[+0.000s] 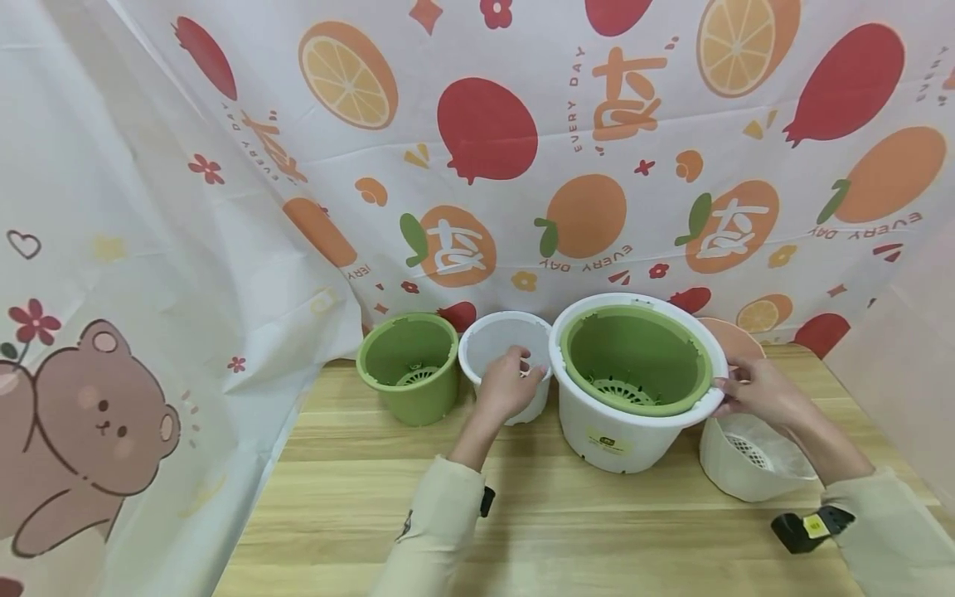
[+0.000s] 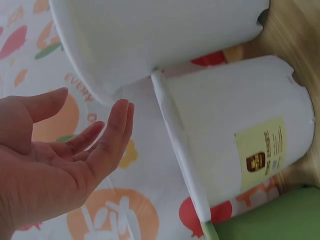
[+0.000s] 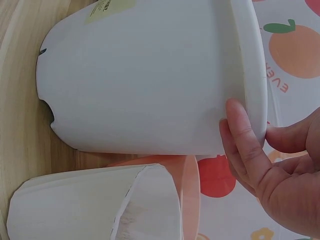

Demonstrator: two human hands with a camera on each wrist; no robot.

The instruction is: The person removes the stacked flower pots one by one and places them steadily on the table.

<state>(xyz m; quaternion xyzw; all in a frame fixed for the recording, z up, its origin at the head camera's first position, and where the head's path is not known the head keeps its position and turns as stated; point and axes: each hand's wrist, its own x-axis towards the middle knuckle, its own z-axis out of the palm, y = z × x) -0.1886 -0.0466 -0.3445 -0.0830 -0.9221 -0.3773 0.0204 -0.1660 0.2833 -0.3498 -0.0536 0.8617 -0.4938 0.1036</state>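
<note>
A large white flower pot with a green pot nested inside stands right of centre. My right hand pinches its rim on the right side, and in the right wrist view the fingers lie against the outer wall below the rim. My left hand, in front of a smaller white pot, has its fingers loosely bent and nothing between them. In the left wrist view that smaller pot shows a pale yellow label, with the left hand apart from its rim.
Another green pot stands at the left of the row. On the right, an orange pot sits partly hidden behind the large one, and a cream pot tilts in front of it. A fruit-print cloth hangs behind the wooden table.
</note>
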